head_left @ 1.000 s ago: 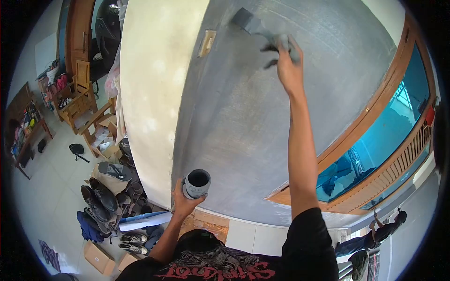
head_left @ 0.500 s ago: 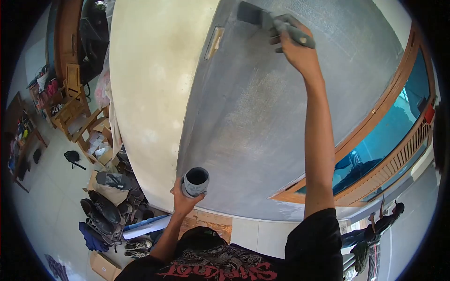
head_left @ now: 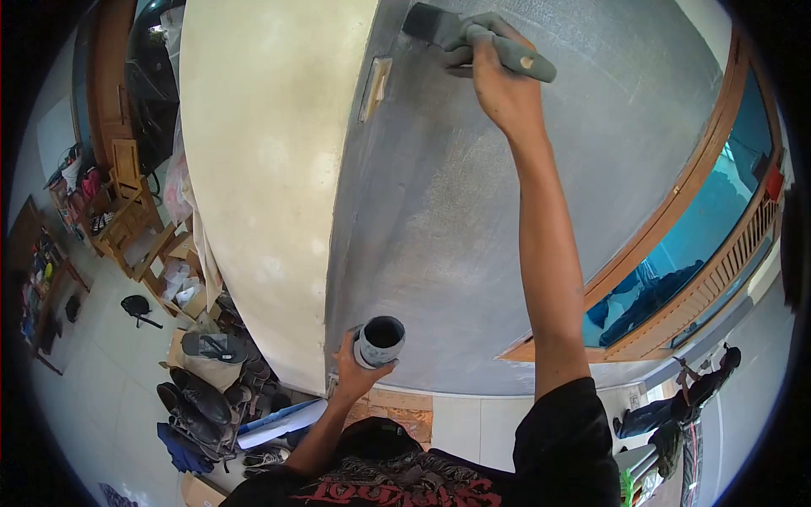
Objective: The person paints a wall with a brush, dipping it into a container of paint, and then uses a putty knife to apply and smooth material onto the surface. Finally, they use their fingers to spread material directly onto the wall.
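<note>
Since half a second ago the cup [head_left: 377, 354] has shifted right relative to the cream wall's edge; my left hand [head_left: 361, 376] is wrapped round its side, fingers clamped, mouth facing up at me, inside dark, level can't be told. The brush [head_left: 441, 29] has crept up and left across the grey wall [head_left: 473, 228]; my right hand [head_left: 507, 80] is clamped round it, handle end sticking out past my palm, bristles pointing left. Net effect, my read: the brushing is now in the narrow bit up near the corner, so there's less room on that side. Bristle contact looks likely, can't confirm from here. Around me, left to right: wooden chair [head_left: 125, 211] well off; shoe pile [head_left: 203, 397] on the floor at the cream wall [head_left: 262, 169] foot, limits footing to my left; pale wall fitting [head_left: 374, 89] just below and left of the bristles, nearest obstacle; blue-tinted window [head_left: 688, 232] in a wood frame right of my arm, apart from the brush; another person [head_left: 701, 393] far right, well apart, not in my way.
</note>
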`<state>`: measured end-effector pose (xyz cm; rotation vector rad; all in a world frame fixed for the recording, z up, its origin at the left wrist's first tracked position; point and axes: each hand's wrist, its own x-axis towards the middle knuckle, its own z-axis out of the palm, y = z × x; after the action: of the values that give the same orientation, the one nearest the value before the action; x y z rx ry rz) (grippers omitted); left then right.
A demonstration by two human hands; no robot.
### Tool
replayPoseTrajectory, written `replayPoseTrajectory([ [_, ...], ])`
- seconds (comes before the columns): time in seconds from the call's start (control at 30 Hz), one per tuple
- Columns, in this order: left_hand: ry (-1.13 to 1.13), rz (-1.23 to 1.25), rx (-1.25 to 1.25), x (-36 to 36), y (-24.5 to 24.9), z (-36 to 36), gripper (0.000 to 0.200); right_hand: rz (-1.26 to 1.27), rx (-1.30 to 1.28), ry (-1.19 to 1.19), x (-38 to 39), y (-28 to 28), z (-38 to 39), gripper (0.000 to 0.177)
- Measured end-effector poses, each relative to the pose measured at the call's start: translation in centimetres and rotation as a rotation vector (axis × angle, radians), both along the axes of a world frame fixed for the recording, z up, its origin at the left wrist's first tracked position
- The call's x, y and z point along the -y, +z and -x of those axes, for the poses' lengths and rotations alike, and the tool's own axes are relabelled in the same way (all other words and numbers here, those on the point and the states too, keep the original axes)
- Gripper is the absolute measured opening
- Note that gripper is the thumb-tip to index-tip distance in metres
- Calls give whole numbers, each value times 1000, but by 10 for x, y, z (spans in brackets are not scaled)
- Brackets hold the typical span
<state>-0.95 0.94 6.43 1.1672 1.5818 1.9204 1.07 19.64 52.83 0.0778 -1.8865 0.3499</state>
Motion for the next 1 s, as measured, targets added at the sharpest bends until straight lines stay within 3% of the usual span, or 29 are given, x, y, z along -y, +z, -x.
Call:
replayPoseTrajectory([
  [0.2, 105, 25, -132, 9, -2, -1, 80, -9, 10, -225, 16, 11, -51, 20],
  [0.43, 25, -18, 27, 9, -8, 1, 86, -71, -3, -57, -7, 28, -1, 27],
  [0.5, 30, -20, 29, 12, -10, 4, 86, -270, -4, -264, -16, 31, -10, 22],
  [0.57, 55, 3, -8, 15, -9, 6, 85, -239, -15, -263, -11, 32, -30, 24],
  [0.63, 71, 25, -25, 22, 3, 5, 85, 68, 21, -166, 12, 40, -45, 25],
  [0.7, 91, 34, -47, 20, 7, 5, 85, 22, -28, -124, 22, 49, -35, 30],
  [0.77, 121, -39, -19, 16, 3, 5, 84, -45, -49, 86, 18, 64, -21, 29],
  [0.9, 57, 37, 74, 20, 12, 5, 92, -1, -56, 82, -8, 79, 5, 29],
  [0.97, 65, 52, 45, 21, 12, 6, 91, -169, -51, -184, -15, 83, -4, 27],
  [1.0, 75, 68, 23, 21, 11, 5, 90, -172, -51, -186, -10, 86, -12, 27],
])
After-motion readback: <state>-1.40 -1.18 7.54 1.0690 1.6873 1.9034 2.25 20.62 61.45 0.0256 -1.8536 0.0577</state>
